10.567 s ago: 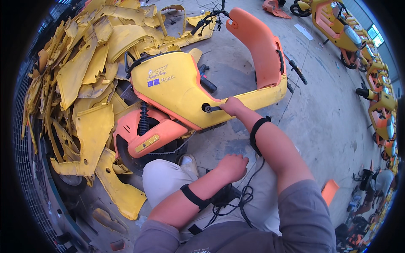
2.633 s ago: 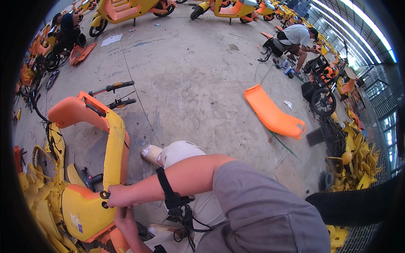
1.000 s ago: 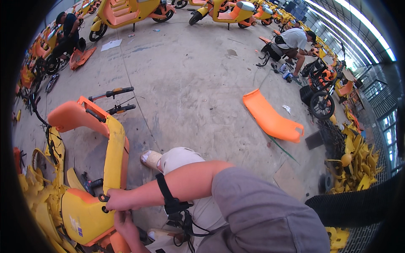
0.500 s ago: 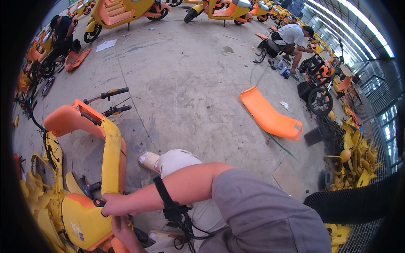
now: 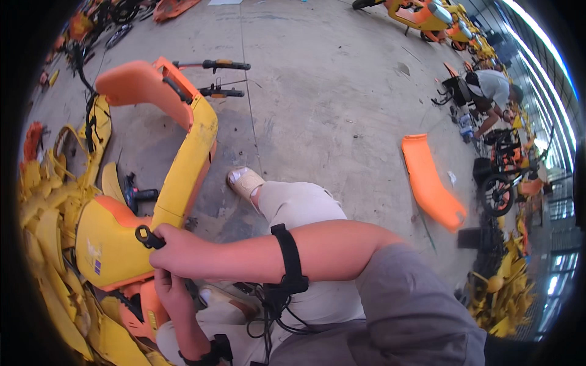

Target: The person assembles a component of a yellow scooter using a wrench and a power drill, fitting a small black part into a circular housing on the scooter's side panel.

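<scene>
My right arm reaches across to the left. My right hand (image 5: 178,251) is closed around a black tool with a ring-shaped end (image 5: 146,235), which pokes out past the thumb side. Just beneath, my left hand (image 5: 173,294) is raised against the underside of the right one, its fingers bent together; what they pinch, if anything, is hidden. Both hands are beside a yellow and orange scooter body (image 5: 189,165) that leans on the floor, its handlebar grips (image 5: 227,64) pointing away to the right. Its rounded yellow panel (image 5: 107,250) lies left of my hands.
Yellow plastic panels (image 5: 52,238) are heaped at the left. A dark power drill (image 5: 139,193) lies behind the scooter's frame. An orange curved panel (image 5: 430,186) rests on the floor to the right. Farther right a person (image 5: 491,88) bends beside a partly stripped scooter (image 5: 497,192).
The view has swung down and left, so the scooter body sits higher and more of my left forearm shows. My right hand still grips the ring-ended tool, which now shows more plainly.
</scene>
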Motion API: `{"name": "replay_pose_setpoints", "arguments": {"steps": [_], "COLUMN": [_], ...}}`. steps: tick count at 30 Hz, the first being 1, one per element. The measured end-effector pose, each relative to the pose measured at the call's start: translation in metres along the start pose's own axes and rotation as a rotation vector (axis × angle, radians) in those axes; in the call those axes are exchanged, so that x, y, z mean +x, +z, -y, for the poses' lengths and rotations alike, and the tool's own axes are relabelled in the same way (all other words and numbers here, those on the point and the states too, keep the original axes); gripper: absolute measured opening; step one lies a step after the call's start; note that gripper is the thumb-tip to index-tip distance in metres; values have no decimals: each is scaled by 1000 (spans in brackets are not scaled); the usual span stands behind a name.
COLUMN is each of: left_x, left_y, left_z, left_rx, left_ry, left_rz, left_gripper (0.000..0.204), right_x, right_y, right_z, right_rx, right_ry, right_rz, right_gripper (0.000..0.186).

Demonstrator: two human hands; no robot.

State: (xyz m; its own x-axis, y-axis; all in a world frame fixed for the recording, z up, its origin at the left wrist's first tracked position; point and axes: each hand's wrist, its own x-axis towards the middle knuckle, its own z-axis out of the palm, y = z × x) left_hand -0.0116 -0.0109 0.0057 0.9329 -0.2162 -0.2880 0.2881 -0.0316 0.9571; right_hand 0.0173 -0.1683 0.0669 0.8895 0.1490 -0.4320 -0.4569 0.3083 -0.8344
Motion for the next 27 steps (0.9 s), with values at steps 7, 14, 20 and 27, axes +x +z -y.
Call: {"name": "replay_pose_setpoints", "arguments": {"steps": [7, 14, 20, 27], "left_x": [9, 8, 11, 7], "left_y": [5, 6, -11, -7], "left_z": [-5, -8, 13, 12], "left_rx": [47, 100, -4, 64], "left_ry": [-1, -21, -11, 9], "left_rz": [16, -57, -25, 0], "left_gripper": [14, 27, 22, 25], "right_x": [8, 10, 23, 10], "right_y": [-6, -4, 6, 3], "right_z": [-1, 8, -13, -11], "right_rx": [198, 32, 67, 65], "right_ry": [108, 162, 103, 88], "right_rz": [58, 24, 91, 54], "right_gripper": [41, 38, 34, 24]}}
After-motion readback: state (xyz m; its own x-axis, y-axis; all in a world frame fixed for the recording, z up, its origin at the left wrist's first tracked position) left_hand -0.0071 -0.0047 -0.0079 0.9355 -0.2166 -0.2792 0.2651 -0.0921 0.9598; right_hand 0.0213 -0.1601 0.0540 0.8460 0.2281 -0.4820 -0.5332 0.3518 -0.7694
